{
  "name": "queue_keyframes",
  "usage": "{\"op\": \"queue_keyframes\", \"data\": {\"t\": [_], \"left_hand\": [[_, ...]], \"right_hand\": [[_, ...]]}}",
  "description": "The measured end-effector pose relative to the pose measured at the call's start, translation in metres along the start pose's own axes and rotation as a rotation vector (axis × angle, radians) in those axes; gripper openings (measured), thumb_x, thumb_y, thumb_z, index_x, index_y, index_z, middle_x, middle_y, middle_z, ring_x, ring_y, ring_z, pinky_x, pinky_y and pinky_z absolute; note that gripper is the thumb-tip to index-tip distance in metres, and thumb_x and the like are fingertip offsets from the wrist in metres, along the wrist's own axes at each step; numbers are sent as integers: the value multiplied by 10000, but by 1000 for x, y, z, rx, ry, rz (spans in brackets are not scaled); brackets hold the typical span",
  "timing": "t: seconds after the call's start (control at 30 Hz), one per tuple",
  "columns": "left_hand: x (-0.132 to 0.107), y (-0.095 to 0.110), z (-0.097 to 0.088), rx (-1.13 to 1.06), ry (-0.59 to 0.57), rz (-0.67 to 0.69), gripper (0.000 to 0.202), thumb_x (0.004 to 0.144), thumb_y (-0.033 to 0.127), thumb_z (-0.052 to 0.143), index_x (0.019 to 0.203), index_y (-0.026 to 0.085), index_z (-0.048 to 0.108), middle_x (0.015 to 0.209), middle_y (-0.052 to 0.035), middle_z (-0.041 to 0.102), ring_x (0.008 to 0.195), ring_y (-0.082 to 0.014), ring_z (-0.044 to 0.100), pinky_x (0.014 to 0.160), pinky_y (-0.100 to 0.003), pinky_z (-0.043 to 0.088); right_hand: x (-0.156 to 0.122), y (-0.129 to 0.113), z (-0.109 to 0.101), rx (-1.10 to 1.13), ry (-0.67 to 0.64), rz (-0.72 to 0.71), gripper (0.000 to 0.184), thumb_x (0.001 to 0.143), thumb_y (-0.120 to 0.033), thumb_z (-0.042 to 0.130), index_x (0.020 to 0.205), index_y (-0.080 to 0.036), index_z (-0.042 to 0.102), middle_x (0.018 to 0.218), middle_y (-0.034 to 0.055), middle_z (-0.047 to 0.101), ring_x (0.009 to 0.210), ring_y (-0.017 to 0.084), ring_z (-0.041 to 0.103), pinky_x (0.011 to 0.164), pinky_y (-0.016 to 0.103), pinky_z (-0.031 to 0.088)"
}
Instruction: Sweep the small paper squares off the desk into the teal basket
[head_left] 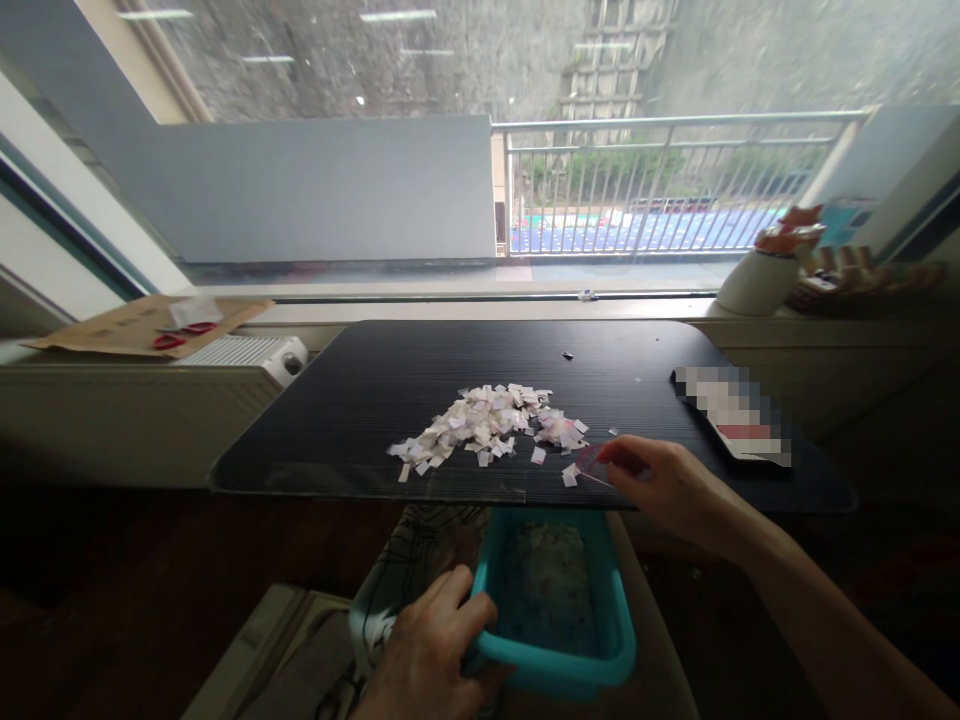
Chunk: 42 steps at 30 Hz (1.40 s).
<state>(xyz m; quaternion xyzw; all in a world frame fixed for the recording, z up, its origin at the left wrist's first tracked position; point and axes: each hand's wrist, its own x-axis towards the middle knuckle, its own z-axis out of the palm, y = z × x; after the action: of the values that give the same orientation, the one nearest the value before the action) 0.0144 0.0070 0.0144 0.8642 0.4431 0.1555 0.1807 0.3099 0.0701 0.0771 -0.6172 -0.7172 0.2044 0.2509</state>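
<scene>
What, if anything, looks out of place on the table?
Slightly odd: a few paper-like scraps lie apart from the heap, near the right hand; a small dark item sits alone beyond the heap.

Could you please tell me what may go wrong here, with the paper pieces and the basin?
Loose white paper pieces lie close to the near edge of the black wood-grain table; a careless sweep might drop some. The left hand holds the turquoise plastic basin near one corner, so it could tip.
</scene>
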Motion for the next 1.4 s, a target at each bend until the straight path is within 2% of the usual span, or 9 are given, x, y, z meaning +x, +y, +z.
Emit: {"op": "queue_keyframes", "data": {"t": [0.4, 0.6, 0.83, 1.0, 1.13, 1.4], "left_hand": [[1, 1, 0, -11, -7, -2, 207, 650, 84, 659, 738, 202, 514, 830, -5, 474, 785, -202, 503, 602, -268, 333], [1, -1, 2, -10, 8, 8, 214, 648, 88, 661, 746, 205, 511, 833, -4, 477, 789, -203, 503, 608, -269, 338], [1, -1, 2, -13, 12, 11, 202, 649, 89, 644, 733, 206, 502, 828, 0, 474, 779, -197, 499, 600, -265, 337], [2, 0, 2, -20, 19, 6, 183, 656, 92, 619, 741, 208, 506, 837, -1, 479, 791, -196, 498, 603, -261, 347], [2, 0, 1, -19, 6, 13, 179, 666, 92, 625, 742, 205, 509, 833, -5, 479, 785, -200, 499, 607, -268, 348], [2, -1, 1, -32, 25, 6, 206, 670, 90, 656, 743, 205, 501, 822, 3, 472, 774, -194, 504, 613, -269, 345]], "right_hand": [[-4, 3, -4, -40, 33, 35, 196, 829, -323, 513, 911, -228, 664, 816, 6, 704, 694, 160, 618, 646, 263, 447], [-7, -4, -1, 64, -61, -5, 189, 840, -307, 507, 914, -240, 667, 835, -5, 705, 720, 153, 623, 655, 248, 450], [-5, 1, -1, 28, 15, 43, 201, 830, -325, 515, 916, -220, 664, 820, 9, 699, 704, 159, 612, 656, 262, 451], [-6, -2, -1, 71, -57, 18, 195, 826, -312, 521, 890, -203, 669, 800, 16, 697, 700, 161, 612, 654, 260, 459], [-6, -8, -1, 157, -59, 25, 230, 832, -342, 526, 923, -189, 672, 851, 34, 704, 747, 176, 623, 684, 267, 474], [-15, -12, 1, 186, -157, 7, 200, 837, -297, 509, 857, -184, 674, 772, 19, 698, 700, 163, 613, 617, 235, 465]]}}
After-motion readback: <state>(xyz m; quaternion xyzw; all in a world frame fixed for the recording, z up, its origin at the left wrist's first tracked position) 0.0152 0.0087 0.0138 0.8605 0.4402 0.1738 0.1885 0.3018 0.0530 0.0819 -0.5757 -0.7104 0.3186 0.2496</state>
